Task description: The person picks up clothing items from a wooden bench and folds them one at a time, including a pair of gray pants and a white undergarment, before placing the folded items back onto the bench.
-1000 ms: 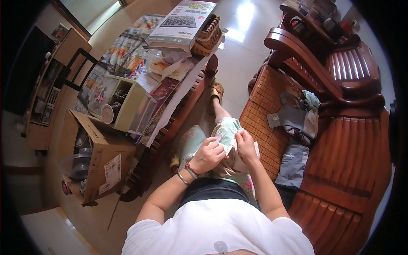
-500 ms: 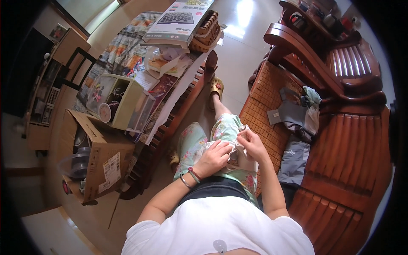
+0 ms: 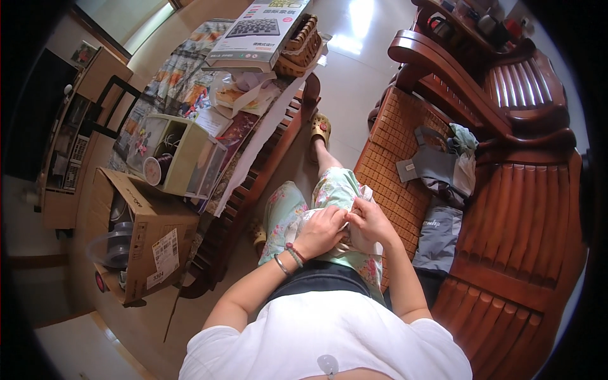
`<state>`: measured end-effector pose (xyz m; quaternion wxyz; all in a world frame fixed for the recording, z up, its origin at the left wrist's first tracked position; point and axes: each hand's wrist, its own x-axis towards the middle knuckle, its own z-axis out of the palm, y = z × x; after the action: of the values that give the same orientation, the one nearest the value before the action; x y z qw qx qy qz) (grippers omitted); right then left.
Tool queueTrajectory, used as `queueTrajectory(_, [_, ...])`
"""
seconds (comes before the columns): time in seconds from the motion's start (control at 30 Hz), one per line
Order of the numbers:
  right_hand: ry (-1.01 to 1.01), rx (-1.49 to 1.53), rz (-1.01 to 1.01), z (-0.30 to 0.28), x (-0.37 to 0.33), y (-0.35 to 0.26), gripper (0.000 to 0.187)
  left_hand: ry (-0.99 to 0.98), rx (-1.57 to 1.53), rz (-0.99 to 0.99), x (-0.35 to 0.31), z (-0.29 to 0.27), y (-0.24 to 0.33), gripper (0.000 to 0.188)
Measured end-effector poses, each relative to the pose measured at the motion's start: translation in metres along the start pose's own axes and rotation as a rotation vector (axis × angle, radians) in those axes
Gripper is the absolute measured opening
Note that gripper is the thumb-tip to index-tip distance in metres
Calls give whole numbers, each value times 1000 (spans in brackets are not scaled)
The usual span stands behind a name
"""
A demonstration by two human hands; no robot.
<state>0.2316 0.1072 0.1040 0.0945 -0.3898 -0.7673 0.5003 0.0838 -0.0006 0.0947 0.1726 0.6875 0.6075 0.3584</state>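
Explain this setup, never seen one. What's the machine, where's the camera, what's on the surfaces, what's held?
There is no machine: a person works with two bare hands. The view looks down from the left of two fisheye cameras worn on the head, so straight edges bend.

The right hand pinches off-white cloth over the lap, above floral trousers. The left hand lies on the same cloth, fingers bent; its exact grip is hidden.

To the left, a wooden table bears a chess set box, a wicker basket and a pale storage box. Nearer is an open cardboard box. To the right, grey fabric items lie on a wooden bench.
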Motion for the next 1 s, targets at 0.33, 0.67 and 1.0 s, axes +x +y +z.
queueTrajectory(0.33, [284,172,-28,18,-13,10,19,-33,193,249,13,7,-15,3])
queueTrajectory(0.67, [282,1114,222,18,-2,19,14,119,238,315,17,-4,-8,2])
queueTrajectory(1.0, [171,1011,198,6,-9,25,12,52,260,320,4,-10,-14,10])
